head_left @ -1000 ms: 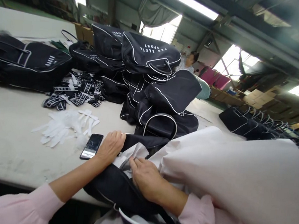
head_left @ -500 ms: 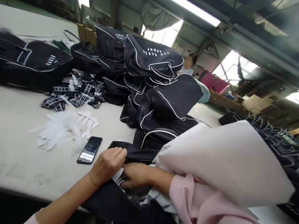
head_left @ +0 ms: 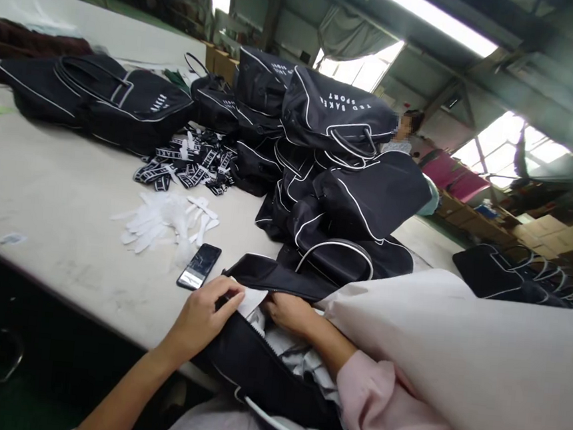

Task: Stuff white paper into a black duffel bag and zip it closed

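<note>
Dim hall, glaring windows, blurred edges

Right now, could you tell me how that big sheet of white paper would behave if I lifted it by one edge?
The white paper would probably flop, since it already curves in a loose billow over the right arm. It looks light for its size. It may crease easily, as it bunches where the right hand pushes it into the black bag.
</note>
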